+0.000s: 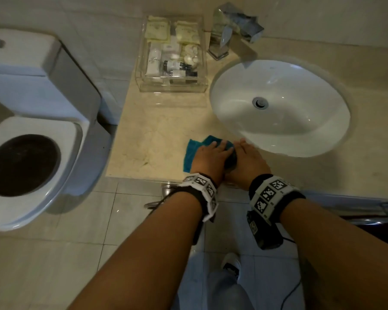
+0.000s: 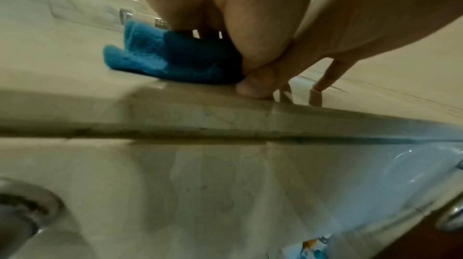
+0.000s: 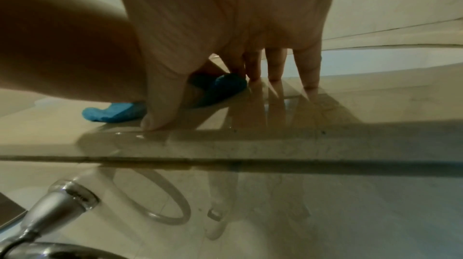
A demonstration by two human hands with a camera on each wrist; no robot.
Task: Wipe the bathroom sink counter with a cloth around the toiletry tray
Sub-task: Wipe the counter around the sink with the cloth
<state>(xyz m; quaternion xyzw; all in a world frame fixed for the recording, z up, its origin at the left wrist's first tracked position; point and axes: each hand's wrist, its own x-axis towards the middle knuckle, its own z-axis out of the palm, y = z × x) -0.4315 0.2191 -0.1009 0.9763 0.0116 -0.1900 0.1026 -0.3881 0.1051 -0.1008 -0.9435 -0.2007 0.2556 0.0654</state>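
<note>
- Two hands on one cloth: the left hand lies flat on the blue fabric, fingers extended and pressing down.
- Right hand just beside it, fingers straight, fingertips on the bare counter, holding nothing.
- Cloth at the counter's front edge, beside one sink basin.
- One clear toiletry tray well behind, beside one faucet.

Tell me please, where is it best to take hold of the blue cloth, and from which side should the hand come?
Probably the free left corner of the blue cloth, approached from the left, toilet side. The left hand lies flat on its right part and the right hand rests on the counter beside it, toward the sink, so only that edge is clear. In the left wrist view it bunches up slightly, easy to pinch.
</note>
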